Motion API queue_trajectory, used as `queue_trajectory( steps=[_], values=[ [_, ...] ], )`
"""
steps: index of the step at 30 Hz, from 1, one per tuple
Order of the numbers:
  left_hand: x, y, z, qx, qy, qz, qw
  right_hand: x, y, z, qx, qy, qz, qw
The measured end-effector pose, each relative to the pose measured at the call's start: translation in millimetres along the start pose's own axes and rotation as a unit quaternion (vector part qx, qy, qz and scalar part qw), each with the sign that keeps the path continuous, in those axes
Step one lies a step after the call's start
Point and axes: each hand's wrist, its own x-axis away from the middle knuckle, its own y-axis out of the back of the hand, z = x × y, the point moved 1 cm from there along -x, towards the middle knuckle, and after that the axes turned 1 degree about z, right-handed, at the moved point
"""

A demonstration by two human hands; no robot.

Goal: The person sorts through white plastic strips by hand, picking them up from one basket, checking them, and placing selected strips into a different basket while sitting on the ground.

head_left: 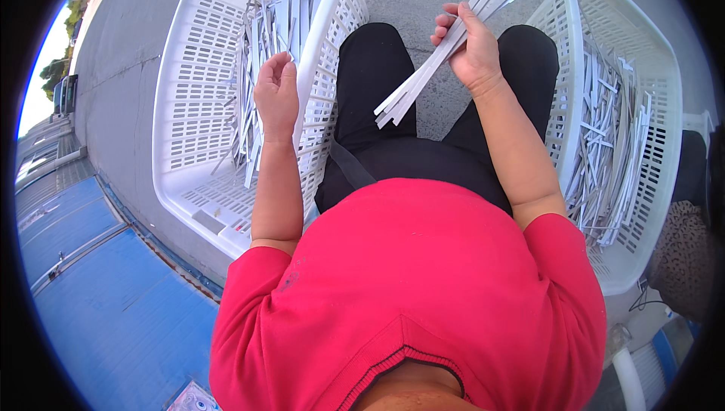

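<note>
My right hand [477, 52] is closed around a bundle of thin, flat white and grey strips [423, 82], held slantwise above my lap. The bundle's ends stick out on both sides of the fist. Over the inner rim of the left white plastic basket [198, 86], my left hand [276, 101] hangs with its fingers curled in and the thumb against them. Its fingertips are beside a heap of similar strips [294, 18] in that basket. Whatever the left fingers may hold is too small or hidden to make out.
A second white basket [572, 56] stands at my right, with many tangled strips [604, 143] inside. My knees [377, 56] in black trousers are between the two baskets. Grey pavement [121, 71] lies around, and a blue metal surface [113, 282] is at the lower left.
</note>
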Motion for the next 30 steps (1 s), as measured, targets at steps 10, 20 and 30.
queue_trajectory(
  steps=[10,20,30],
  values=[
    [59,-82,-70,-0.05,-0.032,0.368,0.928,1,1,2,-0.022,0.008,-0.01,1.0],
    [64,-86,-49,-0.053,-0.058,0.345,0.935,-3,-2,-4,-0.026,0.002,-0.001,1.0],
    [59,-79,-51,0.185,0.221,0.437,0.852,-1,-1,-5,0.01,-0.007,-0.016,1.0]
  ],
)
